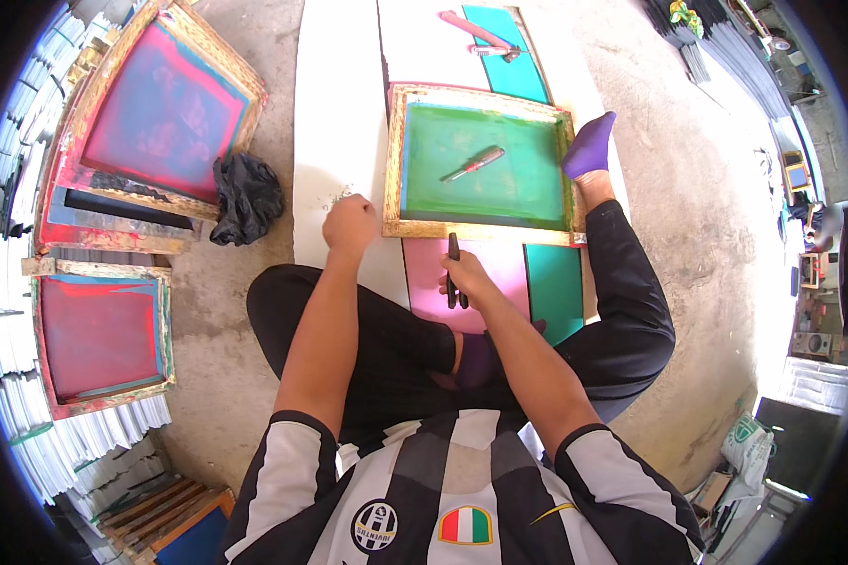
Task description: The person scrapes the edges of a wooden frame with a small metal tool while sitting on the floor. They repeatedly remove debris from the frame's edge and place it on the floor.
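My right hand (pixel 469 282) is closed around black pliers (pixel 453 250), held just in front of the near edge of a wooden screen frame (pixel 485 230). Green mesh fills that frame, and a screwdriver with a reddish clear handle (pixel 481 164) lies slantwise on it. My left hand (pixel 350 224) is curled into a fist left of the frame's near corner, above a white board (pixel 339 122). What the fist holds, if anything, is hidden. Tiny bits (pixel 333 199) are scattered on the board beside it. My left foot is folded under me; my right foot in a purple sock (pixel 591 146) rests against the frame's right side.
A hammer (pixel 485 36) and another screwdriver (pixel 490 50) lie beyond the frame. Two red-stained screen frames, a large one (pixel 165 104) and a smaller one (pixel 102 334), stand at the left. A crumpled black plastic bag (pixel 246 200) hangs by the large one. White sacks (pixel 746 443) sit far right.
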A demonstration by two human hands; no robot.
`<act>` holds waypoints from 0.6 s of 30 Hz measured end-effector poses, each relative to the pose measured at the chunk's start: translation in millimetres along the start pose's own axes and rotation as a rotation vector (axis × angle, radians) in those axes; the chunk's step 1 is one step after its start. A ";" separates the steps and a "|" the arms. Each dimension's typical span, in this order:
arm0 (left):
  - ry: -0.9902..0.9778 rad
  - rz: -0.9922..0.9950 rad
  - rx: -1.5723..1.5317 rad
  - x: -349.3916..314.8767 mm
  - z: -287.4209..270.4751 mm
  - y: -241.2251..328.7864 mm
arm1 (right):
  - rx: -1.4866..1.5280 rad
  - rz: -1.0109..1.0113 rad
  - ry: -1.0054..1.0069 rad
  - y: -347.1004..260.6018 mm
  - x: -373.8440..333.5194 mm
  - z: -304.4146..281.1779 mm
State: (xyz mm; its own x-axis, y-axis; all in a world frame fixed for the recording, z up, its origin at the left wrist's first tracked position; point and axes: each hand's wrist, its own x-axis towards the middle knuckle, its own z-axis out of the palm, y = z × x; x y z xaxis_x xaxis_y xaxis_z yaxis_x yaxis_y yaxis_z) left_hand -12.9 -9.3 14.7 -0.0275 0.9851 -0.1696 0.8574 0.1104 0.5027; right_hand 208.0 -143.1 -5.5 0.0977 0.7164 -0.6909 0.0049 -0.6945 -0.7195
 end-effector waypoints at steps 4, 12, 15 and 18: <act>-0.045 -0.241 -0.031 11.9 -8.0 -8.4 | -0.025 0.021 0.038 2.8 15.0 -6.1; -0.079 -0.309 -0.036 12.0 -5.2 -3.3 | -0.137 0.103 0.099 -2.4 26.8 -0.2; -0.082 -0.328 -0.020 13.5 -2.9 -5.7 | -0.142 0.119 0.151 -5.2 26.8 3.9; -0.087 -0.343 -0.013 14.6 -1.0 -7.6 | -0.197 0.146 0.199 -11.9 23.4 9.6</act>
State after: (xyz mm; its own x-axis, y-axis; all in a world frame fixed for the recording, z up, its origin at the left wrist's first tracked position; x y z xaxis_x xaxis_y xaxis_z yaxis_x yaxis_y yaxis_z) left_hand -20.3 4.4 9.3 -0.2684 0.8755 -0.4018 0.7993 0.4352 0.4144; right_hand 200.7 -117.4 -13.8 0.3047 0.5944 -0.7442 0.1677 -0.8026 -0.5725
